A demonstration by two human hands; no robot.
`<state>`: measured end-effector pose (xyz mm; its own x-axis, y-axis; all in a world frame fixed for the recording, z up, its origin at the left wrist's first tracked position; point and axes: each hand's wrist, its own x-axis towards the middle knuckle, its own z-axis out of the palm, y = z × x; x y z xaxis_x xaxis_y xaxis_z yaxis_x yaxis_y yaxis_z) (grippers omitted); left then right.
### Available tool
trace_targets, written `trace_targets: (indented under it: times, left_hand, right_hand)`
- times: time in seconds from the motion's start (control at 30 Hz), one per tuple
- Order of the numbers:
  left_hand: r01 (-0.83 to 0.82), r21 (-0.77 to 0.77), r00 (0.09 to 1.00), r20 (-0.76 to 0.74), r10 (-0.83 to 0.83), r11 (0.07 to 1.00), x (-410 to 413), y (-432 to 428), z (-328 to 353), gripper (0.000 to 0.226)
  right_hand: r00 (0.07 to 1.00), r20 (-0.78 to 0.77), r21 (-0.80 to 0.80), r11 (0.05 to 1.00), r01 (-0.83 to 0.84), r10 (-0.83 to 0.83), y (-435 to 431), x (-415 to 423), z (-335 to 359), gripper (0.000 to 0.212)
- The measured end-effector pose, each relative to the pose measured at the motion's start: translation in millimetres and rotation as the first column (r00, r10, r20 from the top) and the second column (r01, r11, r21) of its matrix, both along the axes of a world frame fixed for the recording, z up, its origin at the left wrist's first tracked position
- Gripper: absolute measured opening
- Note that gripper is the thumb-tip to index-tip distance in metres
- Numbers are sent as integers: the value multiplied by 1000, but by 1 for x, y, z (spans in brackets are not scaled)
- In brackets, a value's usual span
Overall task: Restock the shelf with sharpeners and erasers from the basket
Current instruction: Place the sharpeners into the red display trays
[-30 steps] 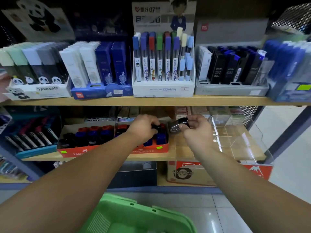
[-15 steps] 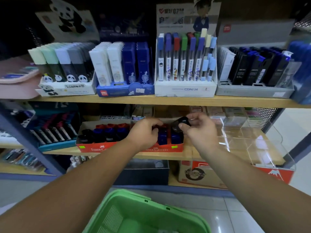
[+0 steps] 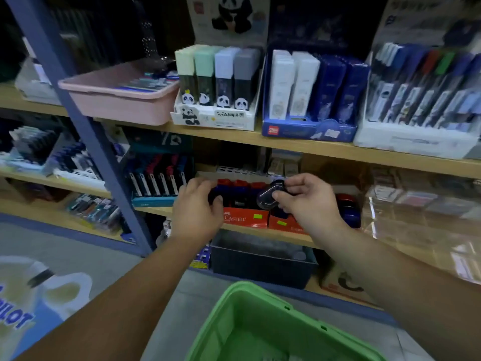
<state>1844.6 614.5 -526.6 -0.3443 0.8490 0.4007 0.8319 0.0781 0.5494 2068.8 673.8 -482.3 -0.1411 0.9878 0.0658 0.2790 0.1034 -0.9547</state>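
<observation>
Mid-restock: your right hand [image 3: 307,204] pinches a dark sharpener [image 3: 268,198] just above the red display box [image 3: 246,218], your left hand [image 3: 195,212] curls over its rows, hold unclear, so next seat it in a gap.

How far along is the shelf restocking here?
Done: the red cardboard display tray already holds rows of red, blue and black sharpeners. In hand: the right hand pinches a glossy black rounded sharpener above it; the left hand curls over the tray's left end. Left: seating that one; the green plastic basket's contents are hidden.
</observation>
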Motion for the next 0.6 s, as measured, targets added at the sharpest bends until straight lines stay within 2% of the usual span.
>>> trace_targets:
  times: [0.13, 0.3, 0.37, 0.47, 0.6]
  left_hand:
    - [-43, -152, 971, 227, 77, 988, -26, 6, -16, 43]
    - [-81, -168, 913, 382, 141, 982, -44, 17, -29, 44]
    - [-126, -159, 901, 394, 180, 979, -48, 21, -33, 38]
    - [-171, -116, 907, 369, 202, 979, -53, 25, -40, 27]
    - [-188, -93, 906, 368, 209, 978, -57, 28, -42, 23]
  right_hand:
    - [998, 61, 60, 998, -36, 32, 18, -51, -1, 26]
    - [970, 227, 158, 980, -119, 82, 59, -122, 1, 23]
    - [945, 312, 177, 971, -163, 102, 74, -145, 0, 26]
    - [859, 506, 220, 951, -219, 81, 88, -169, -4, 16]
    - [754, 647, 215, 920, -326, 116, 97, -186, -18, 12]
